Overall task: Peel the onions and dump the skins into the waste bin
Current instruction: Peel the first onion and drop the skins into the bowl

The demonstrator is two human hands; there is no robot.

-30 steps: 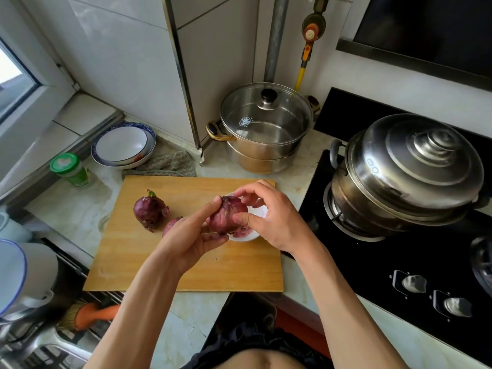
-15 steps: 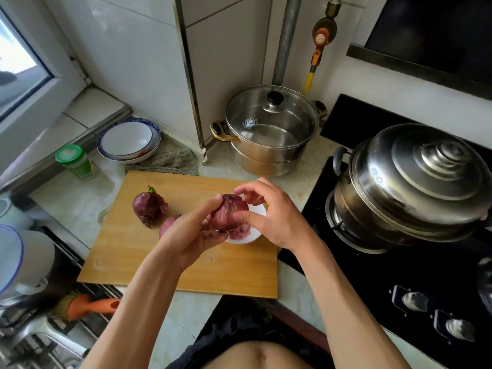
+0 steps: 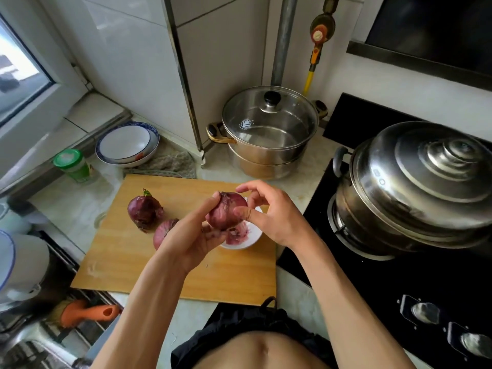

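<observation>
— Over the cutting board (image 3: 127,265), what's held?
— A red onion (image 3: 226,211), gripped by the left hand (image 3: 190,239), the right hand (image 3: 277,218) pinching its far side.
— Others?
— Two onions (image 3: 145,212) lie left on the board.

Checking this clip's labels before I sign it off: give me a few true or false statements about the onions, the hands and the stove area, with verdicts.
1. Both hands hold one red onion above the cutting board. True.
2. The left hand rests flat on the board. False: it holds the onion from below.
3. Two more onions lie on the board. True: a dark onion and a paler onion.
4. The small white dish is empty. False: it holds purple skins.
5. The pot on the stove is uncovered. False: a steel lid covers it.
</observation>
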